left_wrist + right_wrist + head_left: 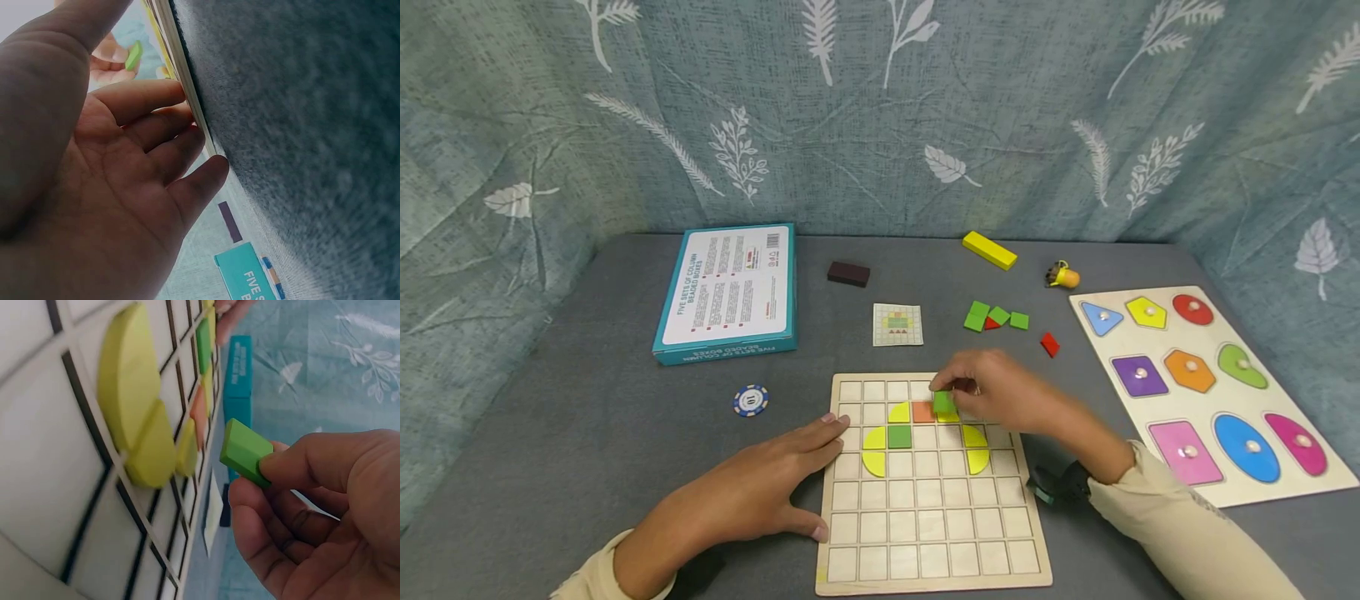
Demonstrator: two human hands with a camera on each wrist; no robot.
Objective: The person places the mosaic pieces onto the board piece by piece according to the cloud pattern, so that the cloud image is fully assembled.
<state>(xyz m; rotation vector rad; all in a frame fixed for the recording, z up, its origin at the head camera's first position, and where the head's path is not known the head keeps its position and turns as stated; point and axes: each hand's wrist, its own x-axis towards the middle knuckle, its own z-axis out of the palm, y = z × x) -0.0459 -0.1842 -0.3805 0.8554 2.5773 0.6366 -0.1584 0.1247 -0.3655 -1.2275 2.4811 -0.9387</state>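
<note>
Between thumb and fingers my right hand point(996, 387) pinches a green square tile point(245, 452), held just above the wooden grid board point(932, 561). In the head view this tile overlaps a yellow quarter-round piece near the board's upper right. With fingers spread, my left hand point(760, 479) rests against the board's left edge, fingertips and thumb touching it. On the grid lie an orange square point(922, 412), a green square point(899, 437) and several yellow quarter-round pieces point(874, 463). A small pattern card point(897, 325) lies behind the board.
Loose green tiles point(977, 315) and red pieces point(1050, 344) lie behind my right hand. A shape puzzle board point(1206, 396) stands at right, a teal box point(726, 292) at back left. A poker chip point(751, 401), dark block point(848, 273), yellow block point(989, 249) and small toy point(1062, 275) lie around.
</note>
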